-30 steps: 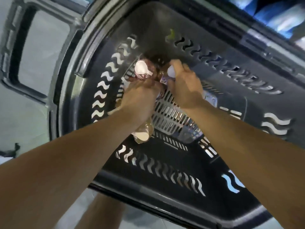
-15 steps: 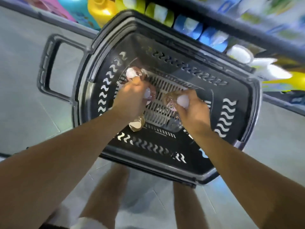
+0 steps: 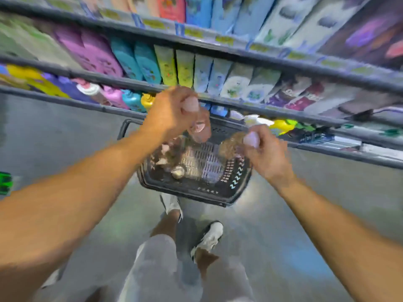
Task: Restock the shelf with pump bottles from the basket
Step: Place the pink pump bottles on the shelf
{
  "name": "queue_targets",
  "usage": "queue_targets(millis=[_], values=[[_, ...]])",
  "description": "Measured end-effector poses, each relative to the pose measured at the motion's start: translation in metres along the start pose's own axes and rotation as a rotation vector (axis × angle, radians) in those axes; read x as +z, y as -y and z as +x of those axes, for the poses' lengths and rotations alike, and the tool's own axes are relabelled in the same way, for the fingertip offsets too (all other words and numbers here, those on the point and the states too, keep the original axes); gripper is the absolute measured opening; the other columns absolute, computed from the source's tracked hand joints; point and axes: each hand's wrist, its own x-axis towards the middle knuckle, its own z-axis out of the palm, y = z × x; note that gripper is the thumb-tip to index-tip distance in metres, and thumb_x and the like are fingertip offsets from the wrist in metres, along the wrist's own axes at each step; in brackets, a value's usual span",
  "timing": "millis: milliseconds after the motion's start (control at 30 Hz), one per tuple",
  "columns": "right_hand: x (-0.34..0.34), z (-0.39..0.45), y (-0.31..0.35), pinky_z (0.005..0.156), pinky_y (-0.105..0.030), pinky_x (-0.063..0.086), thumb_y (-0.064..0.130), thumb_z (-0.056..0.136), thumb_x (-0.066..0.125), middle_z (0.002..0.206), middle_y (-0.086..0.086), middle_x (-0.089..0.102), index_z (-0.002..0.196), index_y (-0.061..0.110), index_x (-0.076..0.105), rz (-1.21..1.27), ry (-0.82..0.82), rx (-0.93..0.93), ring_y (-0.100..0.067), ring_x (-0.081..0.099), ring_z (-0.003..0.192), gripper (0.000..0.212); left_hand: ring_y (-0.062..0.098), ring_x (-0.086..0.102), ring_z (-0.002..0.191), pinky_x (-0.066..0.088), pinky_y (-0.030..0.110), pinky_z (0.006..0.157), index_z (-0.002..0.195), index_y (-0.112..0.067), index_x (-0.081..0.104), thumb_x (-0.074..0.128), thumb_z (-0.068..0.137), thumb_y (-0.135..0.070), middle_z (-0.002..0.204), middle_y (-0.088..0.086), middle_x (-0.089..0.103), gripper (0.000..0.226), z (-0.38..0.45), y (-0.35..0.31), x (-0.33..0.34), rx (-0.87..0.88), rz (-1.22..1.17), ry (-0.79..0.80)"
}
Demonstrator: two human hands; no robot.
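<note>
Each hand grips one bottle by its pale pump top: left hand (image 3: pixel 172 112) a clear pinkish pump bottle (image 3: pixel 199 129), right hand (image 3: pixel 265 149) a brownish one (image 3: pixel 231 144), both above the black slotted plastic basket (image 3: pixel 192 188), shelves at twelve o'clock. They look light, slick, probably rigid plastic.

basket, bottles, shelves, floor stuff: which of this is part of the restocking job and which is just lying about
Part of the job:
- left hand, holding a pink pump bottle
- right hand, holding a brownish pump bottle
- basket on the floor, more bottles inside
- shelf

Just there:
- stocked pouches on the shelves
- green object at left, blurred
</note>
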Motion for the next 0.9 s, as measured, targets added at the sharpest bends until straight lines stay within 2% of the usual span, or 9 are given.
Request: queue_targets(millis=[100,167,300,367,467,600,733,833,900], values=[[-0.052,-0.017,0.027,0.068,-0.026,0.035,0.035,0.08,0.065,0.091,0.0,0.067,0.112,0.018,0.063,0.03,-0.081,0.021,-0.023,0.061,0.087,0.037,0.025,0.06,0.095,0.037,0.021,0.076,0.108,-0.013,0.07,0.063,0.067,-0.053,0.102,0.007,0.066,0.058,-0.023,-0.053,-0.034,0.082,0.038,-0.057],[-0.088,-0.029,0.043,0.072,-0.028,0.041,0.033,0.078,0.067,0.09,0.002,0.067,0.109,0.022,0.065,0.064,-0.13,-0.003,-0.02,0.061,0.085,0.033,0.022,0.06,0.094,0.036,0.019,0.076,0.105,-0.012,0.071,0.059,0.065,-0.052,0.099,0.006,0.066,0.058,-0.039,-0.092,-0.055,0.124,0.017,-0.101],[-0.162,-0.05,0.068,0.083,-0.037,0.051,0.025,0.071,0.073,0.093,0.005,0.069,0.102,0.027,0.064,0.168,-0.195,-0.056,-0.02,0.064,0.091,0.033,0.023,0.06,0.102,0.041,0.025,0.085,0.11,-0.011,0.07,0.075,0.074,-0.024,0.106,0.006,0.065,0.039,-0.067,-0.165,-0.091,0.177,0.028,-0.165],[-0.201,-0.063,0.082,0.084,-0.039,0.052,0.025,0.071,0.073,0.096,0.003,0.07,0.104,0.029,0.064,0.18,-0.253,-0.11,-0.021,0.063,0.094,0.034,0.022,0.06,0.105,0.045,0.028,0.091,0.115,-0.011,0.068,0.077,0.079,-0.017,0.112,0.006,0.064,0.038,-0.078,-0.195,-0.107,0.226,0.053,-0.196],[-0.257,-0.081,0.102,0.083,-0.035,0.05,0.023,0.074,0.074,0.099,0.002,0.069,0.107,0.026,0.065,0.144,-0.317,-0.202,-0.02,0.062,0.095,0.035,0.024,0.063,0.107,0.049,0.038,0.096,0.117,-0.014,0.068,0.075,0.079,-0.019,0.116,0.008,0.067,0.038,-0.093,-0.238,-0.131,0.3,0.062,-0.26],[-0.323,-0.098,0.125,0.08,-0.032,0.049,0.022,0.076,0.072,0.098,0.004,0.068,0.109,0.025,0.065,0.114,-0.387,-0.277,-0.017,0.061,0.094,0.034,0.014,0.061,0.11,0.043,0.023,0.091,0.123,-0.017,0.066,0.07,0.085,-0.022,0.119,0.0,0.068,0.038,-0.108,-0.292,-0.16,0.39,0.053,-0.319],[-0.376,-0.107,0.145,0.072,-0.024,0.041,0.018,0.079,0.069,0.098,0.004,0.066,0.112,0.023,0.065,0.093,-0.458,-0.33,-0.016,0.06,0.09,0.033,0.012,0.059,0.108,0.039,0.019,0.085,0.129,-0.013,0.06,0.064,0.091,-0.018,0.121,0.0,0.063,0.038,-0.111,-0.339,-0.183,0.471,0.061,-0.323],[-0.408,-0.109,0.159,0.074,-0.021,0.039,0.016,0.078,0.069,0.097,0.006,0.065,0.111,0.022,0.066,0.058,-0.498,-0.356,-0.013,0.06,0.092,0.034,0.019,0.064,0.106,0.048,0.029,0.09,0.125,-0.011,0.062,0.064,0.092,-0.018,0.121,0.005,0.065,0.034,-0.104,-0.366,-0.198,0.514,0.053,-0.33],[-0.426,-0.106,0.168,0.078,-0.024,0.044,0.016,0.075,0.068,0.099,0.007,0.068,0.109,0.024,0.067,0.055,-0.516,-0.366,-0.013,0.062,0.095,0.035,0.02,0.067,0.101,0.052,0.036,0.091,0.121,-0.018,0.065,0.065,0.09,-0.024,0.113,0.002,0.069,0.031,-0.096,-0.38,-0.207,0.532,0.059,-0.371]])
